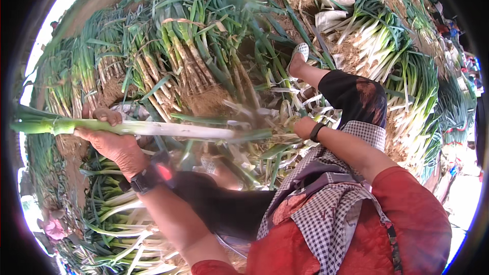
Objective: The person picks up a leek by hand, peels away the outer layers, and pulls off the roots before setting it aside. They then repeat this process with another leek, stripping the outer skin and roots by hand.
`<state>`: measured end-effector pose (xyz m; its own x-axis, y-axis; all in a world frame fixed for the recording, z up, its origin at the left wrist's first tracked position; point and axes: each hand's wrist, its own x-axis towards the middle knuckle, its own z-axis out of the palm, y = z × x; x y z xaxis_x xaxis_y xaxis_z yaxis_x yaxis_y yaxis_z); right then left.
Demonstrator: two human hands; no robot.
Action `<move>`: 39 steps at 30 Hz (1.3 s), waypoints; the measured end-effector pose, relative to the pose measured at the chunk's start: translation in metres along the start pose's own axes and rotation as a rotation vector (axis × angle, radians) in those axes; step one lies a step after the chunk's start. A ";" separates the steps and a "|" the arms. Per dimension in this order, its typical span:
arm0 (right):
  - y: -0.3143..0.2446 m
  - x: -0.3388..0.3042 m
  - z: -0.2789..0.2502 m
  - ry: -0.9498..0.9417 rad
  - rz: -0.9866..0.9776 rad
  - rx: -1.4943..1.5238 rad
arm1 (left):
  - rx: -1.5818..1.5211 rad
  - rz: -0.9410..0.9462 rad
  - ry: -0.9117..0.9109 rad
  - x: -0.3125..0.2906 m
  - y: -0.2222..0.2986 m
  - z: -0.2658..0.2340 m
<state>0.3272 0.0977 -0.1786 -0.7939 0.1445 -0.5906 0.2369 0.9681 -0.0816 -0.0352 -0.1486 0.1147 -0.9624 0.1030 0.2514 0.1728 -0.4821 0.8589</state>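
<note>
My left hand [109, 135], wearing a dark wristwatch, is wrapped round a long green onion [173, 130] near where its white stalk turns green. The stalk lies almost level and points right; its leaves run off to the left. My right hand [304, 128], with a dark band at the wrist, is closed in front of my raised right knee. A blurred green strip [252, 135] stretches from the stalk's white end toward it. Whatever its fingers hold is hidden by the blur and the clutter of peelings [290, 109] behind.
Bundles of soil-covered green onions [191, 61] stand ahead and to the left. Cleaner white-stalked onions lie in piles at the right [407, 107] and lower left [127, 224]. Loose peelings cover the ground between my legs. A checkered apron [326, 224] drapes my lap.
</note>
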 end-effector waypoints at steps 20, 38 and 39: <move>-0.154 0.047 -0.243 0.990 -0.262 0.832 | -0.327 -0.105 0.004 -0.036 -0.031 0.014; -0.132 -0.008 -0.211 1.040 -0.575 1.010 | -0.646 -0.272 -0.498 -0.026 -0.036 0.020; -0.132 -0.010 -0.210 1.011 -0.531 0.984 | -0.645 -0.272 -0.499 -0.027 -0.037 0.021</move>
<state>0.1866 0.0109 0.0070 -0.8490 0.3042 0.4321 -0.2489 0.4911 -0.8348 -0.0113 -0.1148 0.0856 -0.7221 0.5843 0.3705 -0.3488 -0.7699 0.5343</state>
